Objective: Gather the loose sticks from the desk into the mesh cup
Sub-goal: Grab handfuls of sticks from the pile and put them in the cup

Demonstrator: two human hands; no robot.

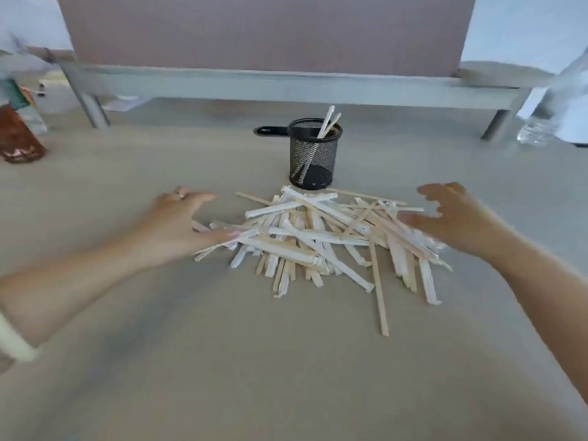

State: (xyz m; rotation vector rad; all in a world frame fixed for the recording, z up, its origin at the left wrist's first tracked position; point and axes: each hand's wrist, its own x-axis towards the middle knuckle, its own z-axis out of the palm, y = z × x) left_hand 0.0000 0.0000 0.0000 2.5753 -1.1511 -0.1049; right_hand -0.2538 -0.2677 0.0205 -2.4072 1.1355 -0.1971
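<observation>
A heap of loose sticks (321,240), some bare wood and some in white paper sleeves, lies in the middle of the beige desk (222,361). Just behind the heap stands the black mesh cup (313,154), upright, with two or three sticks leaning inside it. My left hand (178,218) is at the heap's left edge, fingers spread, its thumb touching the outermost sticks. My right hand (451,214) is at the heap's right edge, fingers spread and curled above the sticks. Neither hand holds anything.
A black object (270,131) lies behind the cup on the left. A brown jar (19,138) stands at the far left and a clear plastic bottle (547,122) at the far right. A grey raised shelf (286,87) on legs crosses the back of the desk.
</observation>
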